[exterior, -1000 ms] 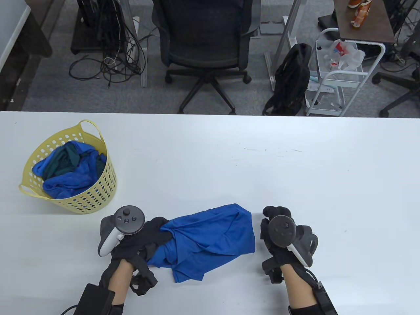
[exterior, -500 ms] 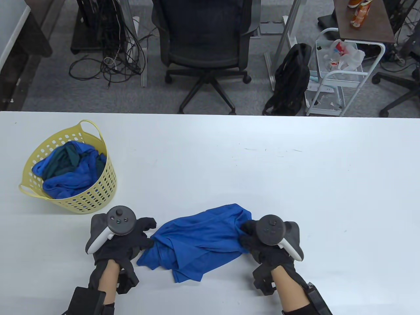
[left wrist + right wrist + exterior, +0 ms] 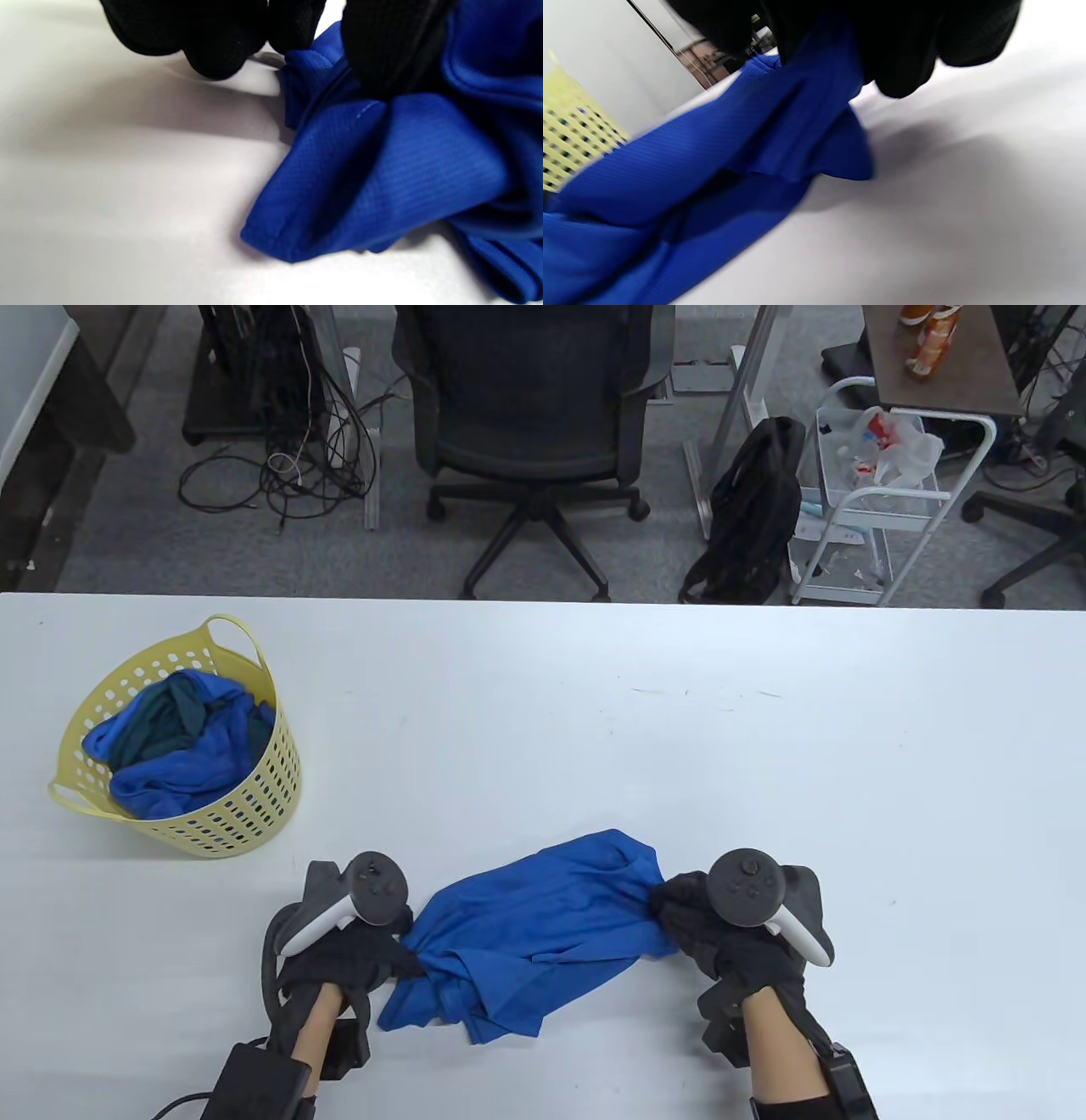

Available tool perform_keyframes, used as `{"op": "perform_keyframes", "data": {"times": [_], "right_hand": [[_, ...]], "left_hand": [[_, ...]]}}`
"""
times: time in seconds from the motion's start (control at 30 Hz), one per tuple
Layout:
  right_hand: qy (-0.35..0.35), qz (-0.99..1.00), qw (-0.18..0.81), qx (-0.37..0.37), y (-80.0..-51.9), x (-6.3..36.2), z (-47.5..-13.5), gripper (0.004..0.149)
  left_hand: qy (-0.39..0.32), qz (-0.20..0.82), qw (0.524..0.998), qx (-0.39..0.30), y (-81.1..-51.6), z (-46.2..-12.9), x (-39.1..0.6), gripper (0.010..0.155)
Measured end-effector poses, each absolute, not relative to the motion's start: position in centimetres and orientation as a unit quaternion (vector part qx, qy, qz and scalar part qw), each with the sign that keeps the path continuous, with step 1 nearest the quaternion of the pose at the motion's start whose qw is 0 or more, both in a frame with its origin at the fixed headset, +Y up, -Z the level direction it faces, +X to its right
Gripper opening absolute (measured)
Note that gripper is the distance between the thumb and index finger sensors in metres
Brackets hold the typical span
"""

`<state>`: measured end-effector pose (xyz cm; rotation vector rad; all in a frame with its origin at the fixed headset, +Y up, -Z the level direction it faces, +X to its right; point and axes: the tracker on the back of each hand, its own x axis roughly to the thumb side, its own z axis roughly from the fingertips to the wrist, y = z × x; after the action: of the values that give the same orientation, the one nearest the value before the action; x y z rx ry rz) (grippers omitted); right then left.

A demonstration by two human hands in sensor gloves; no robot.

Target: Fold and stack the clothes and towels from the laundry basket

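Note:
A crumpled blue garment [image 3: 534, 929] lies on the white table [image 3: 594, 746] near the front edge. My left hand [image 3: 373, 954] grips its left end, and the gloved fingers [image 3: 382, 46] pinch the cloth [image 3: 382, 178] in the left wrist view. My right hand [image 3: 687, 916] grips the right end, with blue cloth [image 3: 780, 140] running out from under the fingers [image 3: 895, 55]. The garment hangs stretched between both hands. A yellow laundry basket [image 3: 221, 823] at the left holds more blue and dark green clothes [image 3: 182, 746].
The basket also shows at the left edge of the right wrist view [image 3: 568, 140]. Beyond the table's far edge stand an office chair [image 3: 530, 432], a black backpack [image 3: 751, 509] and a white cart [image 3: 882, 500].
My right hand came in from the right and took hold of the garment's right end. Both hands then shifted right, the cloth pulled out between them.

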<state>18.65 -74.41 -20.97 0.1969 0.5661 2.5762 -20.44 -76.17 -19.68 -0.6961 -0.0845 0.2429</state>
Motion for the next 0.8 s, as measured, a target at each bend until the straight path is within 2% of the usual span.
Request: {"op": "perform_keyframes", "data": {"times": [0.07,0.1,0.13,0.2,0.23,0.27,0.3,0.33,0.37,0.4,0.5,0.57,0.63,0.7,0.73,0.8], "right_hand": [[0.161,0.965,0.204,0.028,-74.6,18.8,-20.9,0.058],[0.112,0.979,0.168,-0.008,-74.6,18.7,-20.8,0.055],[0.085,0.987,0.137,-0.005,-74.7,18.5,-20.8,0.059],[0.129,0.985,0.117,0.005,-74.9,18.1,-21.0,0.087],[0.153,0.98,0.125,0.006,-75.1,17.9,-21.1,0.091],[0.189,0.973,0.132,0.006,-75.7,17.6,-21.2,0.089],[0.217,0.968,0.121,0.004,-76.1,17.3,-21.4,0.079],[0.216,0.971,0.101,0.012,-76.2,17.2,-21.5,0.06],[0.19,0.978,0.087,0.009,-76.0,17.2,-21.5,0.044],[0.141,0.986,0.086,0.0,-75.5,17.6,-21.5,0.039],[0.016,0.984,0.175,-0.029,-73.9,19.6,-21.1,0.039],[-0.026,0.972,0.23,-0.044,-73.1,21.0,-20.9,0.039],[-0.051,0.963,0.26,-0.047,-72.6,22.2,-20.7,0.039],[-0.064,0.956,0.281,-0.059,-72.4,22.9,-20.5,0.04],[-0.061,0.953,0.293,-0.059,-72.3,23.1,-20.5,0.04],[-0.052,0.951,0.298,-0.062,-72.3,23.2,-20.4,0.04]], "left_hand": [[-0.048,0.129,0.93,-0.34,-76.1,-19.7,-20.8,0.085],[-0.042,0.141,0.931,-0.333,-76.1,-19.7,-21.3,0.085],[-0.031,0.153,0.934,-0.322,-76.0,-19.6,-21.8,0.083],[-0.02,0.173,0.935,-0.308,-75.8,-19.6,-22.6,0.079],[-0.017,0.185,0.932,-0.311,-75.8,-19.6,-22.9,0.077],[-0.021,0.2,0.926,-0.32,-75.7,-19.6,-23.0,0.076],[-0.033,0.2,0.919,-0.337,-75.8,-19.5,-22.9,0.075],[-0.038,0.177,0.918,-0.354,-76.0,-19.5,-22.5,0.073],[-0.039,0.146,0.923,-0.355,-75.9,-19.4,-22.2,0.071],[-0.045,0.107,0.931,-0.346,-75.9,-19.4,-21.5,0.071],[-0.056,0.068,0.936,-0.34,-76.1,-19.2,-20.0,0.081],[-0.062,0.061,0.939,-0.334,-76.4,-19.2,-19.2,0.077],[-0.072,0.047,0.944,-0.318,-76.7,-19.0,-18.4,0.072],[-0.074,0.059,0.961,-0.26,-76.6,-19.0,-18.1,0.066],[-0.053,0.083,0.972,-0.213,-76.4,-18.9,-18.2,0.061],[-0.044,0.134,0.977,-0.161,-75.7,-18.8,-18.3,0.053]]}}
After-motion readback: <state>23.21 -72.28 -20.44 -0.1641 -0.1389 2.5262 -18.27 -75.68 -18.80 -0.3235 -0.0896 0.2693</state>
